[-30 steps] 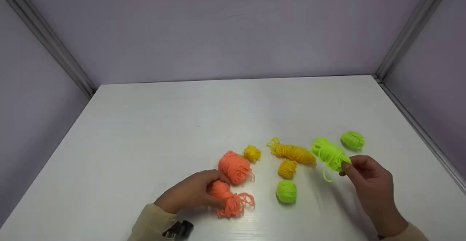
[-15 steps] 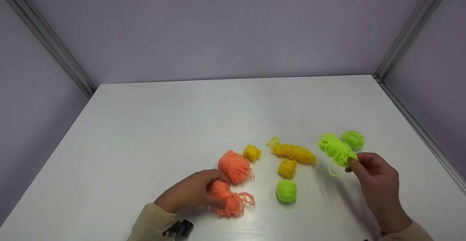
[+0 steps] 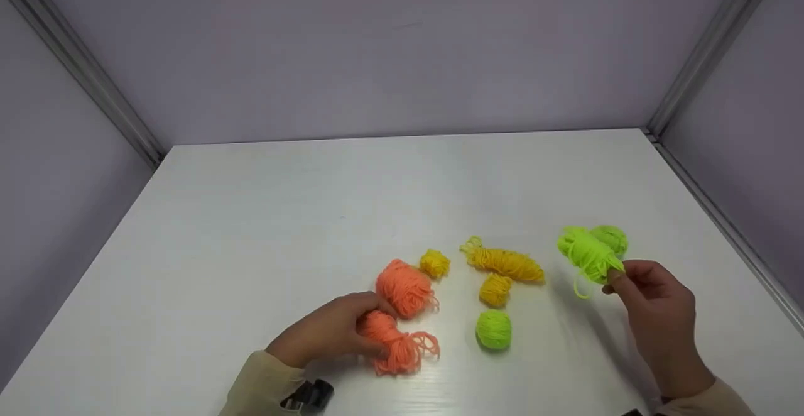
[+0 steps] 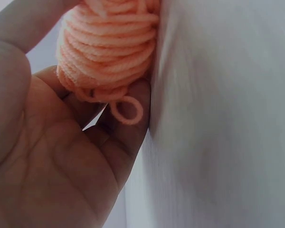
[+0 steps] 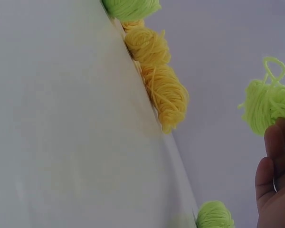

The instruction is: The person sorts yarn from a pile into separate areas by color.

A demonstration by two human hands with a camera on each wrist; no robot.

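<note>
The neon-green yarn bundle (image 3: 587,254) sits at the right of the head frame, pinched at its near end between the thumb and fingertips of your right hand (image 3: 653,306) and held above the white table (image 3: 282,215). Over the last second you have carried it up and to the right across the frame: it was clear of the small green ball (image 3: 612,237) at first, and now it overlaps that ball in the head view, with a loose loop of yarn hanging below your fingers. Judging from this, you are bringing the bundle to its colour-mate, so the greens are gathering on the right, while a second green ball (image 3: 494,329) lies apart, lower centre. Your left hand (image 3: 326,334) has not moved; its fingers are curled round the orange yarn bundle (image 3: 392,344) on the table, beside the other orange ball (image 3: 405,287). The three yellow bundles (image 3: 502,264) in the middle lie where they did.
</note>
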